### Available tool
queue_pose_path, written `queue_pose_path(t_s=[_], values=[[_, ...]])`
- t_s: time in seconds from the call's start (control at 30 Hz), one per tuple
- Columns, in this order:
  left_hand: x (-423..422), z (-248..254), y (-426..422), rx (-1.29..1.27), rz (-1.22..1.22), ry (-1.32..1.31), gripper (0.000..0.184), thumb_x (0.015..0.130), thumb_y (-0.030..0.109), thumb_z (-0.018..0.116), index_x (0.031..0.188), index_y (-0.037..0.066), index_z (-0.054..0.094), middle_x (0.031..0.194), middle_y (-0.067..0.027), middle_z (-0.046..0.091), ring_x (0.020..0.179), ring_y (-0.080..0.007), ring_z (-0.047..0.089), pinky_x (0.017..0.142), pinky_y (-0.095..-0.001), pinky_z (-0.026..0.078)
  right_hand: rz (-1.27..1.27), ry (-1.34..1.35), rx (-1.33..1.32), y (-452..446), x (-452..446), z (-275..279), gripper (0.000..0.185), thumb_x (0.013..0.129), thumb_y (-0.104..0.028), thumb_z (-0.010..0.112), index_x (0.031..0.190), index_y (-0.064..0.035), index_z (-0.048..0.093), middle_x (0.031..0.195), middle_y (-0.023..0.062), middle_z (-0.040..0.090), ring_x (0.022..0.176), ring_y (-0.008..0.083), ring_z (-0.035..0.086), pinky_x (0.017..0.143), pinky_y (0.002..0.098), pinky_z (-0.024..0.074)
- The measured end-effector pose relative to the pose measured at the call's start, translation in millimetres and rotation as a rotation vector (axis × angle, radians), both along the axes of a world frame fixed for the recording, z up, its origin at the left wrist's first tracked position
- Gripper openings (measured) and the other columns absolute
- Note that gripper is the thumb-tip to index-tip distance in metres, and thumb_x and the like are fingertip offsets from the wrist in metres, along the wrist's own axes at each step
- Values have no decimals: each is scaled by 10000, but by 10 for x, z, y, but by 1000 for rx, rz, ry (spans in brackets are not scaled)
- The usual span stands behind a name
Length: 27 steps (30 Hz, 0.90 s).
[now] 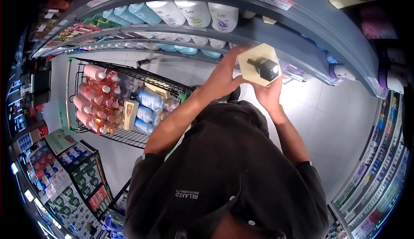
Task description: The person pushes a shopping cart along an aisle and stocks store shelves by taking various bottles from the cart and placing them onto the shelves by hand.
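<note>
A cream six-sided pump bottle point(248, 68) with a black pump top is held upright in front of me, seen from above. My left hand point(222, 73) is closed around its left side, with the fingertips partly hidden behind it. From below and to the right, my right hand point(269, 95) grips the same bottle, and its fingers are mostly covered by it. Just beyond the bottle runs a grey shelf edge point(297, 45). White bottles with purple and green labels, such as this white bottle point(224, 17), stand on the shelf to the left of it.
A black wire shopping cart point(125, 137) on my left carries pink pump bottles point(88, 92), blue bottles point(148, 101) and a cream bottle point(130, 114) with a black pump. Another stocked shelf point(375, 170) curves along the right. Boxed goods point(86, 176) are stacked at lower left.
</note>
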<state>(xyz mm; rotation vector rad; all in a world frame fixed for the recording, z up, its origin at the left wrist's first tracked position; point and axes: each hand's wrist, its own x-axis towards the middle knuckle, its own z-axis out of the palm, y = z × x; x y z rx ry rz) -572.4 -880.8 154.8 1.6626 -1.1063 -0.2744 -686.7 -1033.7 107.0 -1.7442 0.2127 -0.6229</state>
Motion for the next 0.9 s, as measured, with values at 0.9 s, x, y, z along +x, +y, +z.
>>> queue_pose_path(t_s=[0.9], values=[[680,-476,-1298,-226,537,-52,696,868,77,749,1461,-7,395,1354,-265,554,1224,-483,531,1010,-450,471,-75,-68,-104,-1097,1428,-343,544,797,21,783,1267,76,516,1163,192,684,1059,229,691,866,321,573]])
